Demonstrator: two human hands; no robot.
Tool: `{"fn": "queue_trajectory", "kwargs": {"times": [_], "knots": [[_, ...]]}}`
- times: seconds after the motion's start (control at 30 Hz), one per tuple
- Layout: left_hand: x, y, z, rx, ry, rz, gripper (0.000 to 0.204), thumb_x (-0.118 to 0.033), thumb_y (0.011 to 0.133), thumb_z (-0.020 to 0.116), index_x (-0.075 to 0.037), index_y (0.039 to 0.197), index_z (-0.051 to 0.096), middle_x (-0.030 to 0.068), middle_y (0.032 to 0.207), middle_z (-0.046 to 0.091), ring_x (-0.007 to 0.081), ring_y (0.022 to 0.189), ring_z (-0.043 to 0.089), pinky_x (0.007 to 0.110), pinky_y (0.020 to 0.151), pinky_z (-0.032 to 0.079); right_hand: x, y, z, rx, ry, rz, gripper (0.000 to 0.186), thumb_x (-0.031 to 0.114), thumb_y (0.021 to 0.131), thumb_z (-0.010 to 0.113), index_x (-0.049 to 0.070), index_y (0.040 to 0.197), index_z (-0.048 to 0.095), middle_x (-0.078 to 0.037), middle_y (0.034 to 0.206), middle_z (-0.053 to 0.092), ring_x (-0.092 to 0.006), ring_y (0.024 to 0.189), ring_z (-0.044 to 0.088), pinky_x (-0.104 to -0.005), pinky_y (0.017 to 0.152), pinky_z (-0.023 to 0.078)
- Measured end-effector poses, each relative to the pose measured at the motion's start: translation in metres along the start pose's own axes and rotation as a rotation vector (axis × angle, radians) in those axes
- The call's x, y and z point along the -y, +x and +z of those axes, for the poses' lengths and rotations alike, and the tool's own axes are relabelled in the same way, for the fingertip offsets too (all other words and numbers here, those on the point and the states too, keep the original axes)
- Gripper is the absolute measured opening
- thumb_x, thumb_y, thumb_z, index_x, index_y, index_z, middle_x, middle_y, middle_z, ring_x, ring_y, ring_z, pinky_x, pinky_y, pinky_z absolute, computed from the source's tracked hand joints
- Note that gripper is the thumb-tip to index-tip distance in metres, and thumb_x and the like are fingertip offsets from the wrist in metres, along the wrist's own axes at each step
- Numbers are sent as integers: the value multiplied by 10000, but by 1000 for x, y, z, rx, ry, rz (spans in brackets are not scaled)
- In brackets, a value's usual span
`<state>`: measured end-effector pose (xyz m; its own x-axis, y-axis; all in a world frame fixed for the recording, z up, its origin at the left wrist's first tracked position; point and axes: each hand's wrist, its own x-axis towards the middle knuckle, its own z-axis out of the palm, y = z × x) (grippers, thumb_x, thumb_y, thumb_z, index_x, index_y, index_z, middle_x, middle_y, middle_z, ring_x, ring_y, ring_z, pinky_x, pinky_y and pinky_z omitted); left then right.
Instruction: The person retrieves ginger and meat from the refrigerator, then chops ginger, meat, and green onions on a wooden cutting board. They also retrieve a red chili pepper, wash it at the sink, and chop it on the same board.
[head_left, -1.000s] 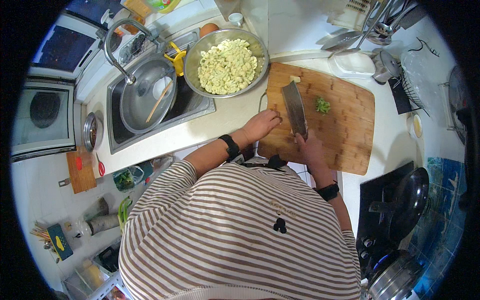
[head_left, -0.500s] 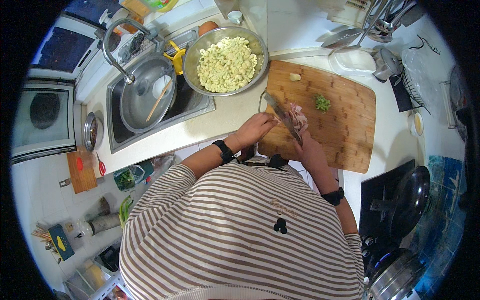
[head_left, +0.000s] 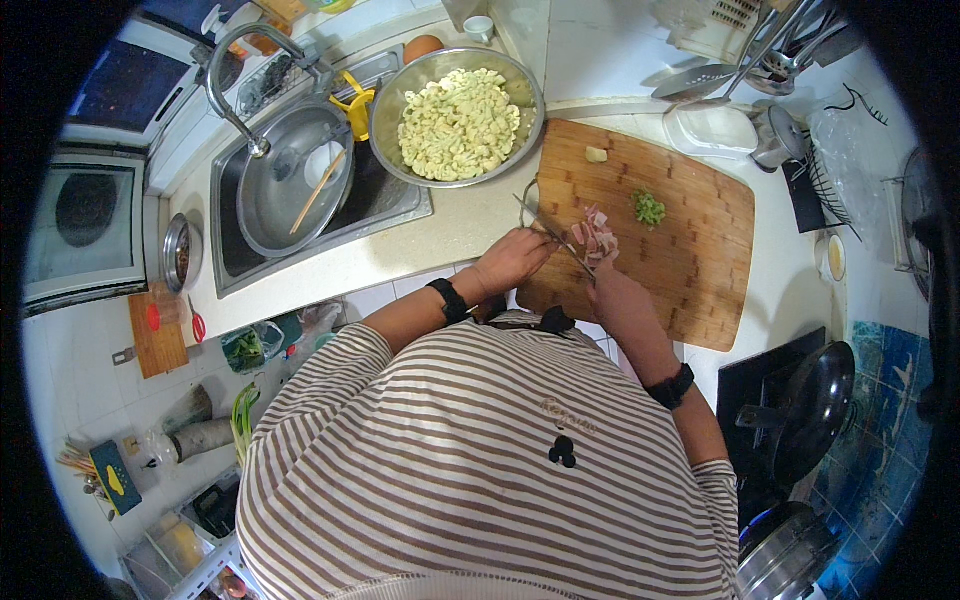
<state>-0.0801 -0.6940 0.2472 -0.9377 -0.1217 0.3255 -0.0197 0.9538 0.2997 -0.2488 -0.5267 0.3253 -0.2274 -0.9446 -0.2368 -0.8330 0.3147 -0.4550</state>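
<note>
We see one steel bowl (head_left: pixel 532 110) of pale florets (head_left: pixel 460 125) just beyond the board's far left corner; one basin (head_left: pixel 265 200) in the sink holds one white dish (head_left: pixel 325 158) and chopsticks. Our one cutting board (head_left: pixel 690 250) carries one pale chunk (head_left: pixel 597 155) near its far edge, one heap of chopped greens (head_left: pixel 649 208) and, toward its left edge, one pile of pink meat (head_left: pixel 598 240). Our right hand (head_left: pixel 620 300) is closed around one cleaver (head_left: pixel 545 222) beside the meat; our left hand (head_left: pixel 515 260), fingers bent, is at the board's left edge, its grip unclear to us.
</note>
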Motion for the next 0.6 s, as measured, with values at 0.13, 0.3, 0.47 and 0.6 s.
{"fn": "queue_trajectory", "kwargs": {"times": [0.13, 0.3, 0.47, 0.6], "knots": [[3, -2, 3, 8, -33, 1, 406, -89, 797, 614, -26, 1195, 561, 129, 1110, 578, 297, 968, 552, 392, 837, 458, 0, 8, -2, 77, -19, 54, 429, 255, 907, 518, -10, 1219, 393, -254, 788, 650, -411, 726, 652, -506, 614, 523], [6, -4, 7, 34, -51, -21, 410, -82, 789, 616, -18, 1190, 559, 136, 1097, 578, 304, 977, 555, 393, 850, 461, -5, 22, 15, 94, -12, 95, 501, 259, 905, 518, -4, 1298, 352, -273, 872, 646, -409, 758, 655, -505, 635, 532], [6, -1, 4, -4, -65, 44, 425, -78, 782, 615, -7, 1197, 549, 155, 1112, 571, 317, 991, 554, 400, 860, 466, -19, 35, 48, 23, 110, 202, 520, 320, 905, 528, -7, 1281, 378, -286, 915, 640, -435, 805, 646, -514, 695, 522], [1, 14, 2, -8, -87, 26, 379, -84, 836, 582, -13, 1206, 543, 168, 1153, 567, 339, 1028, 548, 402, 884, 462, -30, 32, 53, -203, 336, 163, 499, 343, 891, 562, 16, 1245, 434, -283, 909, 639, -455, 840, 629, -519, 722, 500]]}}
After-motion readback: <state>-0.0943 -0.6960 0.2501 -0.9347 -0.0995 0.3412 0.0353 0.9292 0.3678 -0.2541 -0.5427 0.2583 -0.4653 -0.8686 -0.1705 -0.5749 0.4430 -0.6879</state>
